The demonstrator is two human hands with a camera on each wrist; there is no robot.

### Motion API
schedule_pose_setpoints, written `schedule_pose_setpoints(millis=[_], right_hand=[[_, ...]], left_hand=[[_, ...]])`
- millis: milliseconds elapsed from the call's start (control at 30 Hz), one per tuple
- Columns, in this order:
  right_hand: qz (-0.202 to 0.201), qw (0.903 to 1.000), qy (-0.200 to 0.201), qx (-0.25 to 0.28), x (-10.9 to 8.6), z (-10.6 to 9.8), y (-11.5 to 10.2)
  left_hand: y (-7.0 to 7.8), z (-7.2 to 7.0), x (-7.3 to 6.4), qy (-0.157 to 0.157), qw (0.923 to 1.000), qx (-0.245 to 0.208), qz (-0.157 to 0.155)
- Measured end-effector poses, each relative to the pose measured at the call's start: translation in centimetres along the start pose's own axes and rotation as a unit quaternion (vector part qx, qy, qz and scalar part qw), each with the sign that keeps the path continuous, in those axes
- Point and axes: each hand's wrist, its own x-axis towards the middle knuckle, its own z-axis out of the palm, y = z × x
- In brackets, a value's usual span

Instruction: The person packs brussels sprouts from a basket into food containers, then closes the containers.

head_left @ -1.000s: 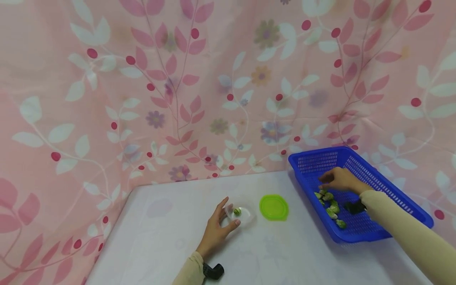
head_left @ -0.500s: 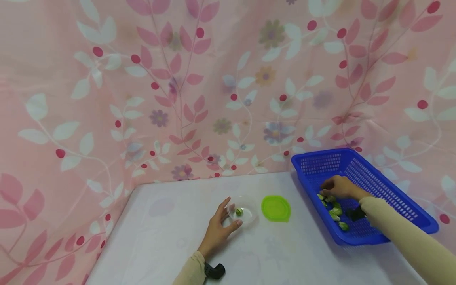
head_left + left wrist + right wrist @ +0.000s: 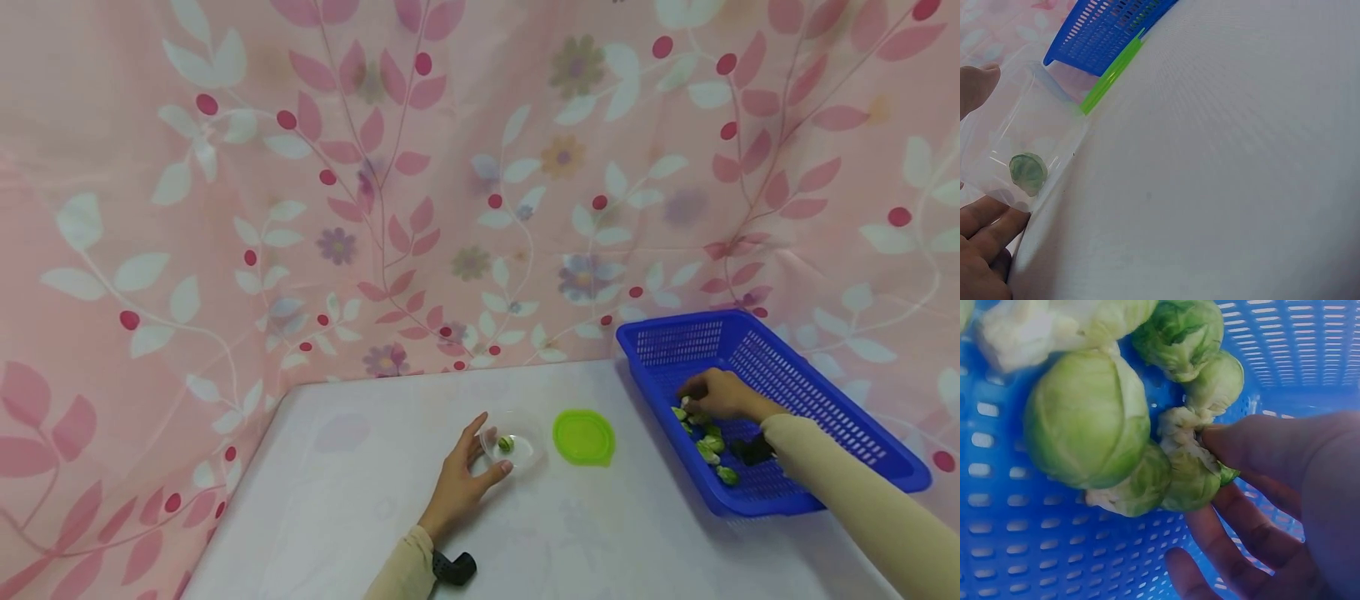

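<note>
My left hand (image 3: 456,483) holds a clear plastic container (image 3: 529,454) on the table, thumb on its near side and fingers round the left. Inside lies a single Brussels sprout (image 3: 1027,174). Over in the blue basket (image 3: 806,379), my right hand (image 3: 722,395) pinches a Brussels sprout (image 3: 1188,478) by its pale stem end, with the thumb in front and fingers behind. Several other Brussels sprouts (image 3: 1088,422) lie close around it along the basket's left side.
A bright green lid (image 3: 583,437) lies flat between the container and the basket. White cloth covers the table (image 3: 337,483). Behind it hangs a pink floral curtain (image 3: 465,167). A black device (image 3: 456,569) sits on the left wrist.
My right hand has lowered slightly onto the sprouts and its fingers have closed on one. The left hand stays at the container. The head view has shifted slightly.
</note>
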Motion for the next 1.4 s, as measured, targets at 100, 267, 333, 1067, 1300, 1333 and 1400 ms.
schedule_pose_setpoints(millis=[100, 267, 333, 1067, 1300, 1333, 1400], right_hand=[[0.006, 1.0, 0.001, 0.004, 0.0, 0.02, 0.02], [0.005, 0.9999, 0.012, -0.01, 0.04, 0.11, 0.22], [0.001, 0.9998, 0.016, -0.015, 0.04, 0.17, 0.37], [-0.007, 0.9931, 0.117, -0.011, -0.34, 0.72, 0.64], [0.002, 0.9933, 0.116, -0.002, -0.14, 0.55, 0.56], [0.003, 0.9933, 0.115, -0.001, -0.08, 0.55, 0.63], [0.003, 0.9932, 0.116, 0.004, 0.11, 0.57, 0.87]], left_hand=[[0.1, -0.01, 0.0, 0.001, 1.0, 0.001, 0.0], [0.07, 0.02, 0.0, 0.002, 1.0, -0.001, 0.001], [-0.04, 0.06, 0.0, 0.001, 1.0, -0.002, 0.004], [-0.1, 0.16, -0.04, 0.0, 0.9999, 0.008, 0.01], [0.03, 0.02, -0.05, 0.001, 0.9998, 0.01, 0.017], [0.02, 0.01, -0.05, 0.001, 0.9998, 0.01, 0.017], [-0.03, -0.03, -0.02, 0.002, 0.9998, 0.007, 0.02]])
